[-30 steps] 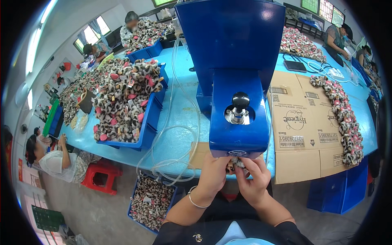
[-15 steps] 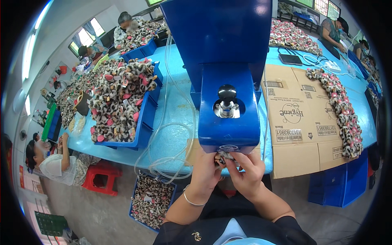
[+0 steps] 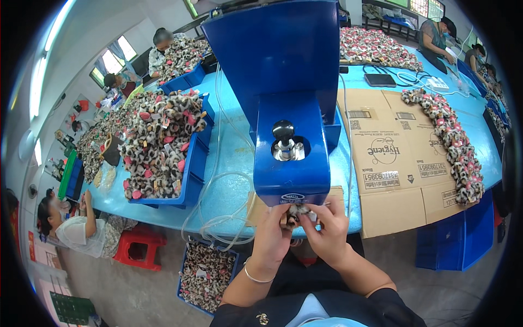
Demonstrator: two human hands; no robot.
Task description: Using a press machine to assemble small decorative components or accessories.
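A small spotted plush piece [image 3: 294,215], black, white and brown, is held between my two hands right under the front end of a blue machine [image 3: 292,174]. My left hand [image 3: 271,231] grips it from the left, fingers partly hidden by the machine's head. From the other side, the thumb and fingers of my right hand [image 3: 329,226] pinch it. A black ball knob [image 3: 283,129] on a metal fitting sits in the round opening on top of the machine. What lies beneath the machine's head is hidden.
To the left, a blue crate [image 3: 197,158] is heaped with spotted plush pieces with pink parts. Clear tubing [image 3: 210,218] loops beside the machine. On the right, flattened cardboard [image 3: 387,207] carries a row of plush pieces [image 3: 455,147]. Another filled crate [image 3: 236,267] stands low left. Several people work around the table.
The view has shifted a little, so the machine sits slightly further left. Both hands stay at the plush piece under the machine's head, with small finger movements.
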